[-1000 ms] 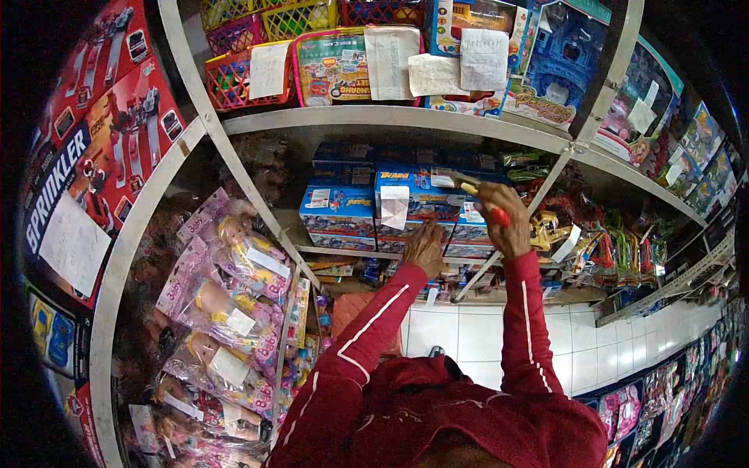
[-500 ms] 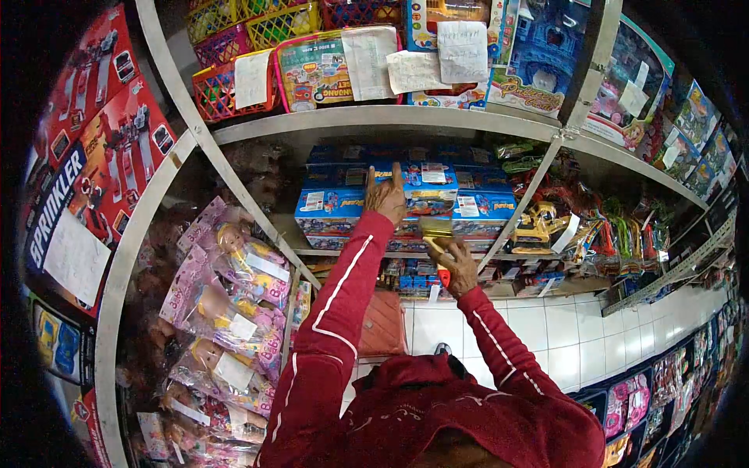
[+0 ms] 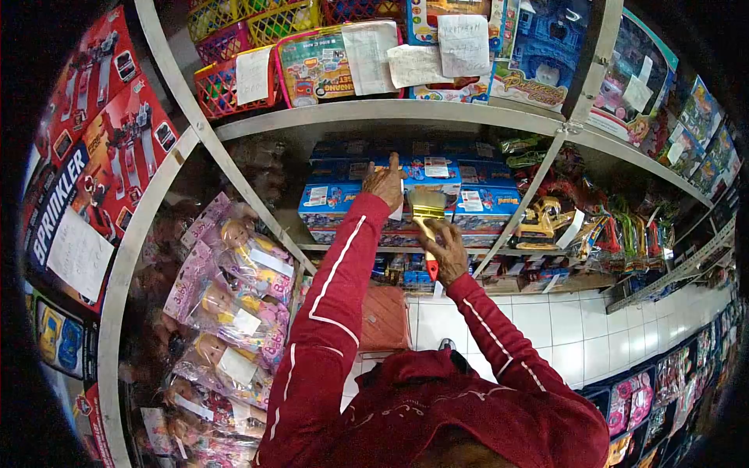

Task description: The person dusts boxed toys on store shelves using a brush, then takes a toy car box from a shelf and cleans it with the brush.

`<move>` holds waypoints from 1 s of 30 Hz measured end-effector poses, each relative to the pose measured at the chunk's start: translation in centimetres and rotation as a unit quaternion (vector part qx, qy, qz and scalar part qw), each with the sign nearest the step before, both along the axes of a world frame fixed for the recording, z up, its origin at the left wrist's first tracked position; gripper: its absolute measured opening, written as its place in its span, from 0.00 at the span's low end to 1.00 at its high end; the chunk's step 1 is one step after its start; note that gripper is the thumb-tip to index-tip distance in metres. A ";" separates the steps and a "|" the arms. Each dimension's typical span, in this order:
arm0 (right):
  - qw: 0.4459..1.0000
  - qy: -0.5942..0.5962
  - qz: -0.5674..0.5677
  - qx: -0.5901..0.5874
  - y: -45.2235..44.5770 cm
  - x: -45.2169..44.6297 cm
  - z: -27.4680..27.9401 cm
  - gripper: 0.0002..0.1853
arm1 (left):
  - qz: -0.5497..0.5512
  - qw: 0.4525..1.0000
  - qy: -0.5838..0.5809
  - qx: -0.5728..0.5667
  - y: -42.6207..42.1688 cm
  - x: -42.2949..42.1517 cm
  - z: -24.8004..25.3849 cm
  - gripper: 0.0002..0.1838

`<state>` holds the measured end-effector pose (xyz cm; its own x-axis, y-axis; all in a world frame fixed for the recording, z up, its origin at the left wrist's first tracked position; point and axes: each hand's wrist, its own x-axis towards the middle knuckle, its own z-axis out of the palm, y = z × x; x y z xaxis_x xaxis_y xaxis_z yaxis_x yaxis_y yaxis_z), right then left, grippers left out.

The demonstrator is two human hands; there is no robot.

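In the head view, stacked blue toy boxes (image 3: 335, 196) fill the middle shelf, several with white labels on them. My left hand (image 3: 384, 186) lies over the front of the stack with a finger stretched out across a box top, and it appears to grip nothing. Lower and to the right, my right hand (image 3: 447, 251) is closed round the handle of a flat paintbrush (image 3: 428, 209), which has a gold-coloured ferrule and a red handle end. Its pale bristles point up at the front of the boxes beside my left hand; whether they touch is hard to tell.
Metal shelf posts and a beam (image 3: 390, 113) frame the opening. Bagged dolls (image 3: 234, 312) lie at left, a toy excavator (image 3: 544, 220) at right. Toy baskets (image 3: 234, 82) and boxes stand above. A reddish-brown container (image 3: 386, 316) sits below, on the tiled floor (image 3: 566, 331).
My right hand has moved a little left and up, bringing the paintbrush closer to my left hand and the box fronts. My left hand's fingers have shifted slightly on the box.
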<state>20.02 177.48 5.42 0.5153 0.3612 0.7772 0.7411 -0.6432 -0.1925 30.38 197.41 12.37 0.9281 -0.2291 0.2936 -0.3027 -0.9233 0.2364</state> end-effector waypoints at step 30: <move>0.994 0.010 0.107 -0.033 5.6 -1.8 -0.7 0.11 | -0.082 0.983 0.072 0.147 3.3 3.0 3.4 0.29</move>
<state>18.27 183.12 4.70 0.4370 0.5147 0.7377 0.8585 -0.4834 -0.1713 33.42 200.72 15.73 0.8984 -0.4351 0.0607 -0.4368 -0.8994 0.0185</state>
